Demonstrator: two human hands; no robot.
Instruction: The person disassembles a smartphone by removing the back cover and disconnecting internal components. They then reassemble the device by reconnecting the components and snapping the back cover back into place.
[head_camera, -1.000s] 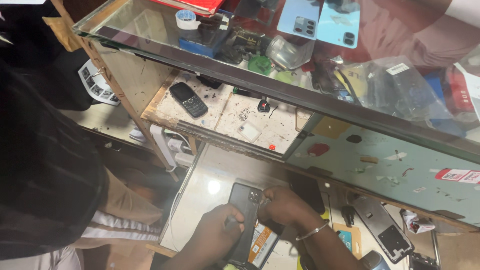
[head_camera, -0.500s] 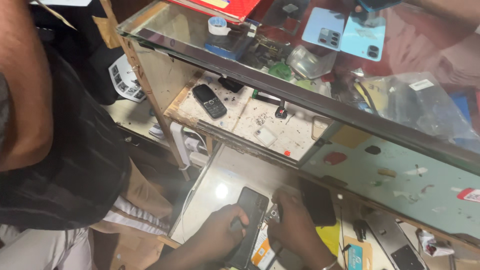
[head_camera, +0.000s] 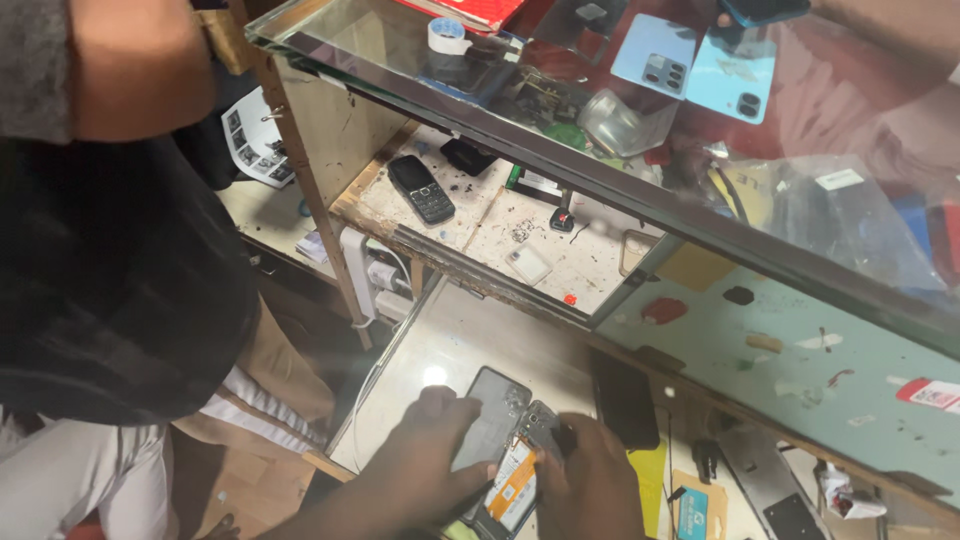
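Observation:
An opened dark smartphone (head_camera: 512, 478) lies low on a white workbench (head_camera: 455, 335). Its grey back cover (head_camera: 492, 408) is swung away to the left, baring a battery with an orange label. My left hand (head_camera: 425, 465) grips the phone and cover from the left, fingers curled over the cover's lower edge. From the right, my right hand (head_camera: 592, 488) closes on the phone's upper edge, near the camera end. Whether it also holds a small tool is hidden.
A glass counter edge (head_camera: 640, 195) runs diagonally above, with a tape roll (head_camera: 445, 35) and two light blue phone backs (head_camera: 655, 55) on it. A keypad phone (head_camera: 420, 188) lies on the shelf below. Another black phone (head_camera: 622, 395) rests beside my hands. A person in a dark shirt (head_camera: 120, 260) stands close on the left.
The phone was closed and dark in both hands; now its back cover is parted from the body and the battery shows. The view has shifted right and down.

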